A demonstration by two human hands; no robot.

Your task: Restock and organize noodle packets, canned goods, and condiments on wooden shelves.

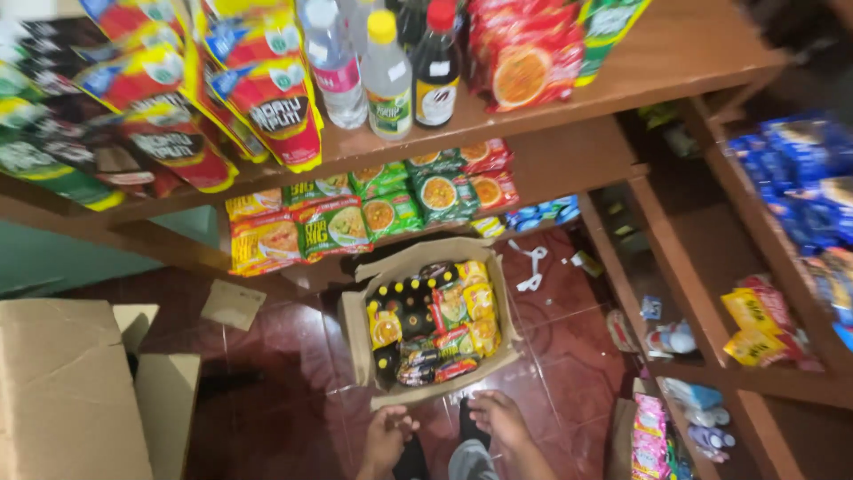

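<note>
While both my hands hang empty, left hand [387, 436] loosely curled and right hand [498, 416] half-open, just below it, the open cardboard box [433, 316] sits on the red floor [284, 356]; packed with noodle packets [462, 307], I judge it moderately heavy, soft-walled; best gripped under the bottom edges.

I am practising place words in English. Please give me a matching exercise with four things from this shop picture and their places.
1 open box of packets
2 yellow-capped bottle
3 closed carton
4 white plastic scrap

a top shelf
b floor, far left
c floor, before both hands
d floor, right of the open box

Pairs: 1-c, 2-a, 3-b, 4-d
</note>
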